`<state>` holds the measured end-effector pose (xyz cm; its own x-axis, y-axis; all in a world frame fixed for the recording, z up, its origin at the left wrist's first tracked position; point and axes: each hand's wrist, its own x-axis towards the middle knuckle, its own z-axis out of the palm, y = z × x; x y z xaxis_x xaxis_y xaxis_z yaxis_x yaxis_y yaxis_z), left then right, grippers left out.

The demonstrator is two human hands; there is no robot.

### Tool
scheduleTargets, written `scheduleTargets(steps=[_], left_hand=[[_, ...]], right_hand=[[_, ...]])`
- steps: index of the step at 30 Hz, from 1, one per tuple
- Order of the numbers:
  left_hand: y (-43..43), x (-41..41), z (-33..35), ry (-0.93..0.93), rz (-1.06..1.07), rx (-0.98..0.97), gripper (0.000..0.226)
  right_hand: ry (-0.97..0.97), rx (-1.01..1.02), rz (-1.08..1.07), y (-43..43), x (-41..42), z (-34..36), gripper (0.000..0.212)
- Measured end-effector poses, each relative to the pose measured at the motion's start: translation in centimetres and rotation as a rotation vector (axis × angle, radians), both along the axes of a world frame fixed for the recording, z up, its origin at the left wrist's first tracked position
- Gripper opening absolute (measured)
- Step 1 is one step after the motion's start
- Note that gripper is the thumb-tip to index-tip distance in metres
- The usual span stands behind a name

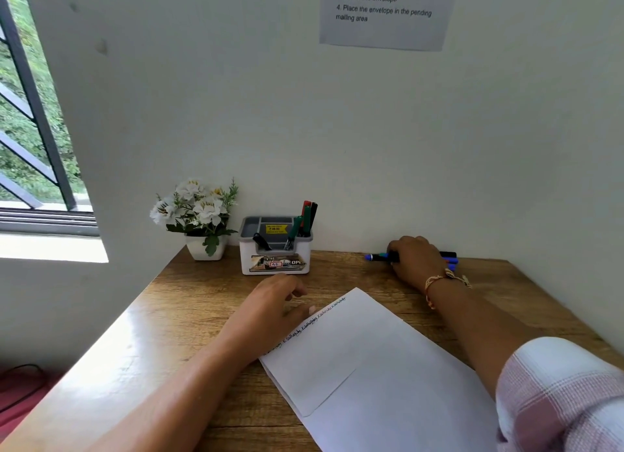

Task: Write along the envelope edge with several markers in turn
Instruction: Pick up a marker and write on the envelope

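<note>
A white envelope (378, 360) lies slanted on the wooden desk (189, 299), with handwriting in several ink colours along its upper left edge. My left hand (273, 303) rests at that edge, fingers loosely curled, thumb on the paper. My right hand (413, 259) reaches to the back of the desk by the wall and grips a marker (376, 256) with a blue cap pointing left. A few more markers (450, 258) lie under and behind that hand, partly hidden.
A white and grey organiser (275, 249) near the wall holds red, green and black markers (305, 220). A small pot of white flowers (199, 215) stands to its left. A printed instruction sheet (386, 12) hangs on the wall. A window is at far left.
</note>
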<state>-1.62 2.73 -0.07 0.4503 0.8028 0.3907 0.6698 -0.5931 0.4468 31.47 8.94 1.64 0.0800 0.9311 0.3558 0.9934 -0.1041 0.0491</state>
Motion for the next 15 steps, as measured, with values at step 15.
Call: scheduleTargets(steps=[15], left_hand=[[-0.2,0.0,0.2,-0.002,0.001,-0.019,0.029]], right_hand=[[0.271,0.162,0.087,-1.4,-2.7,2.3,0.028]])
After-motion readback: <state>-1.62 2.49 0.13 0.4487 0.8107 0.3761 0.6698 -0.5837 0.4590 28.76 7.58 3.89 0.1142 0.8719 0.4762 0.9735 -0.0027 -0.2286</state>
